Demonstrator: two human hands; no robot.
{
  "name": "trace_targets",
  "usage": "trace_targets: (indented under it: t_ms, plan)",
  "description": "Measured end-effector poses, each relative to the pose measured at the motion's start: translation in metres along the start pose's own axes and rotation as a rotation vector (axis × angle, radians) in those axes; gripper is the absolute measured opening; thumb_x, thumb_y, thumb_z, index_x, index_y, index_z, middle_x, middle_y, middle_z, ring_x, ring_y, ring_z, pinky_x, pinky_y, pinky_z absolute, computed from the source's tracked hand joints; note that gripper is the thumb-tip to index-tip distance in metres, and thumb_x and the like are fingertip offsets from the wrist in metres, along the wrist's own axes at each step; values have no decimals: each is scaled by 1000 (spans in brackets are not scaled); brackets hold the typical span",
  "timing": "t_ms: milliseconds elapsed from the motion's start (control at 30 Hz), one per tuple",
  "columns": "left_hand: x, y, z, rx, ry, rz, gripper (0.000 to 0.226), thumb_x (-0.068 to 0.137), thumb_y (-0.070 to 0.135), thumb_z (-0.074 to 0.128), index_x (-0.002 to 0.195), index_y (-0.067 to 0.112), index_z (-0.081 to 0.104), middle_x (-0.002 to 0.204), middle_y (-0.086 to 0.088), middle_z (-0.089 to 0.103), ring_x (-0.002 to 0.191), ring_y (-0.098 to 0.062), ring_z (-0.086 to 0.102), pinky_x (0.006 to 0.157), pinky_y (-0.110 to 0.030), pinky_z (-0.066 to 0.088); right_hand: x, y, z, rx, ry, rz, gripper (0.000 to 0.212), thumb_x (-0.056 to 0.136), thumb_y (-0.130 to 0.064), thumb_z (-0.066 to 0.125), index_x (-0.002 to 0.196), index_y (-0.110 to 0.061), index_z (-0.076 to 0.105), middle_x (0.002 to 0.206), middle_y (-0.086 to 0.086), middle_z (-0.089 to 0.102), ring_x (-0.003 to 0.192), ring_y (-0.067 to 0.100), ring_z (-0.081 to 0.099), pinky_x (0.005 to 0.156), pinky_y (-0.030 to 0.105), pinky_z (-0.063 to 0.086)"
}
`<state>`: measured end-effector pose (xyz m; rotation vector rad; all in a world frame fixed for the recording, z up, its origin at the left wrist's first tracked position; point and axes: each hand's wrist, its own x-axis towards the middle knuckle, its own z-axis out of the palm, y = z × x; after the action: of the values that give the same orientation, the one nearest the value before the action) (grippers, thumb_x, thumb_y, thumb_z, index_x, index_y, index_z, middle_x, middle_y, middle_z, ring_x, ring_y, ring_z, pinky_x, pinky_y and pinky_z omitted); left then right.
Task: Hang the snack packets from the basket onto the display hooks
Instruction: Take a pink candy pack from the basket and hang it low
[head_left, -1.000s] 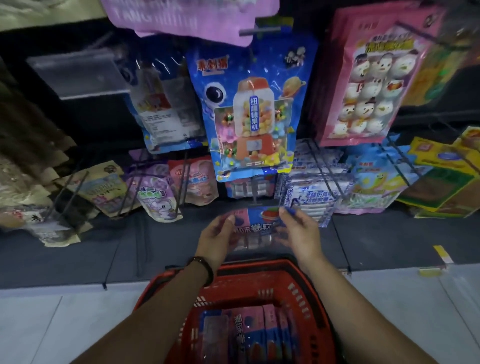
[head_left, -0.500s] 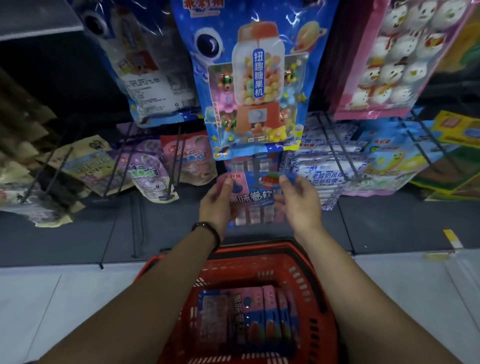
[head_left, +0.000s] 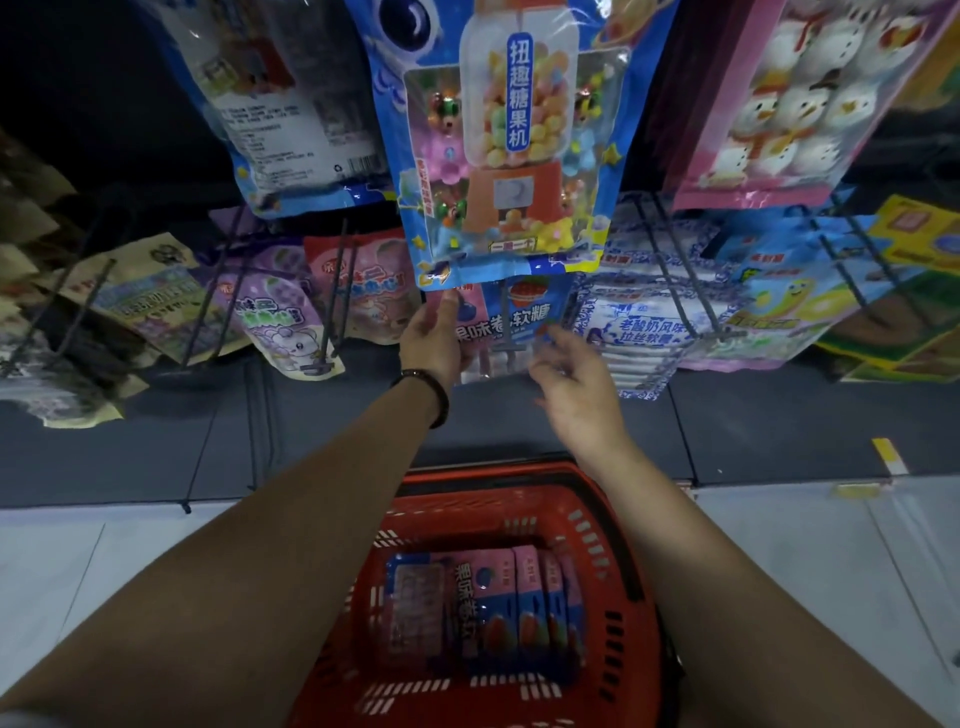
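Left hand: left hand (head_left: 434, 338) reaches up at 12 o'clock from the basket; thumb lies on the front of the held packet's left edge, fingers tucked behind, pinching it.
Right hand: right hand (head_left: 576, 384) sits at 4 o'clock of the held packet, fingers loose and slightly spread, nothing clasped; fingertips reach the packet's lower right corner, contact can't be made out.
Held packet: pink-and-blue held packet (head_left: 519, 317), upright, facing out, its top tucked behind the bottom edge of the gumball bag.
Hook: wire hook (head_left: 508, 332) runs down across the packet's front, its crossbar end low on the packet; whether the packet hangs on it can't be told.
Basket: red basket (head_left: 519, 478) on the floor at 6 o'clock of both hands, between the forearms.
Basket stock: several matching basket packets (head_left: 498, 608) stand on edge in a row inside, toward the basket's middle.
Gumball bag: big blue gumball bag (head_left: 509, 156) hangs at 12 o'clock, directly over the held packet.
Neighbours: white-and-blue packets (head_left: 644, 332) on hooks at 3 o'clock of the held packet; purple packet (head_left: 280, 322) at 9 o'clock; pink snowman bag (head_left: 789, 104) at 2 o'clock.
Wrist: dark band (head_left: 426, 395) on the left wrist.
Floor: pale tiled floor (head_left: 78, 571) under the basket.
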<state>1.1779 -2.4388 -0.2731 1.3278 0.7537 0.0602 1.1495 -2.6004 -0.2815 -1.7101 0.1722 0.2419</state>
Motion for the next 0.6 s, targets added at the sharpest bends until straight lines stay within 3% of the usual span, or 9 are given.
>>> trace_targets:
  t_ms: [33,100,167,200,267,333,400,500,600]
  plan:
    - [3,-1,-1,6,-1,-6,27,101,51,61,121,34,58,96,5,64,81,-18,61,92,-41,57,-3,-1,0,-27,-22,-5,72,79,-44,64,147,-21,56,109,-11,71,106,9,67,104,52,55]
    - [4,0,-2,43,5,-10,78,89,68,63,150,22,46,122,-5,67,103,-24,69,98,-46,59,-11,2,0,-55,-48,-7,61,82,-36,63,140,-18,61,97,-12,69,92,8,66,93,44,56]
    - [8,-3,-6,97,43,-14,102,72,81,61,151,18,44,125,-7,68,110,-29,71,96,-47,61,-21,8,0,-111,-74,-14,45,89,-30,67,133,-19,65,101,-8,73,94,11,68,92,39,54]
    - [7,-4,-11,123,53,-22,98,71,80,61,146,18,49,117,-6,70,103,-28,73,92,-46,63,-26,11,-1,-153,-84,-15,36,94,-24,68,130,-19,66,105,-5,74,96,13,69,93,36,54]
    - [-1,-4,-23,137,39,-47,66,86,64,64,127,12,58,98,-6,70,77,-23,70,71,-37,64,-36,17,-1,-210,-105,-5,29,99,-17,67,128,-17,67,107,-2,75,93,13,70,92,34,55]
    - [-12,-5,-37,179,-5,-63,34,99,44,63,108,12,61,76,-7,65,60,-24,58,56,-34,55,-49,22,1,-247,-125,6,28,100,-16,67,128,-18,66,109,0,76,92,14,71,94,39,56]
    - [-31,-9,-54,290,-77,-65,24,102,38,62,96,15,61,64,-5,58,58,-24,53,60,-39,49,-63,26,6,-313,-154,20,29,100,-18,67,129,-16,66,115,3,76,100,19,71,100,42,55]
    - [-69,-20,-86,500,-212,52,14,95,31,68,85,24,63,78,-3,65,72,-25,63,69,-41,52,-86,36,14,-398,-192,40,26,100,-23,69,126,-17,70,120,1,75,111,18,68,99,31,50]
    - [-112,-24,-128,882,-441,149,9,94,37,69,91,29,72,93,1,76,89,-22,73,83,-35,55,-100,49,25,-448,-213,173,23,97,-31,72,117,-21,74,107,2,75,99,20,70,89,30,52]
